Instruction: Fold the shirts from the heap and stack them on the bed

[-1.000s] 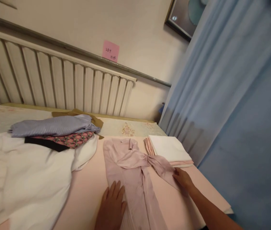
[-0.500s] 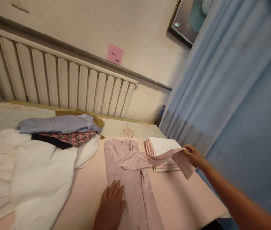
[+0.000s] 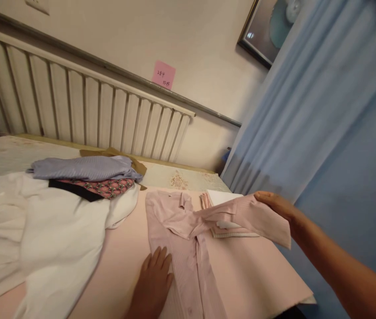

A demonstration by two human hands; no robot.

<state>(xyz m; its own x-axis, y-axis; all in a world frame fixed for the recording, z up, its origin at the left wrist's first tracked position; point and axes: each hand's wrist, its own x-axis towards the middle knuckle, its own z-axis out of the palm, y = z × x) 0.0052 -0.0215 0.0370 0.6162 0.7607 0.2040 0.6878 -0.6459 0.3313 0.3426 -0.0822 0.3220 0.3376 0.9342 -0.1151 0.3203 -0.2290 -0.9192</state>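
Note:
A pale pink shirt (image 3: 183,248) lies lengthwise on the pink table cover, its collar toward the wall and its body folded narrow. My left hand (image 3: 154,277) rests flat on the shirt's left edge, fingers extended. Out to the right, my right hand (image 3: 272,204) grips the shirt's sleeve and holds it raised, so the cuff end hangs below the fingers. The lifted sleeve partly covers a stack of folded clothes (image 3: 236,232), white and pink, behind it.
A white garment (image 3: 63,230) spreads over the left side. Behind it lie a blue-grey striped garment (image 3: 81,168), a red patterned one (image 3: 111,188) and a brown one (image 3: 139,167). A radiator (image 3: 91,110) lines the wall; a blue curtain (image 3: 307,110) hangs at the right.
My right hand has drawn the sleeve farther right, and the sleeve has opened out flatter, covering more of the folded stack. My left hand stays on the shirt. The view has shifted slightly.

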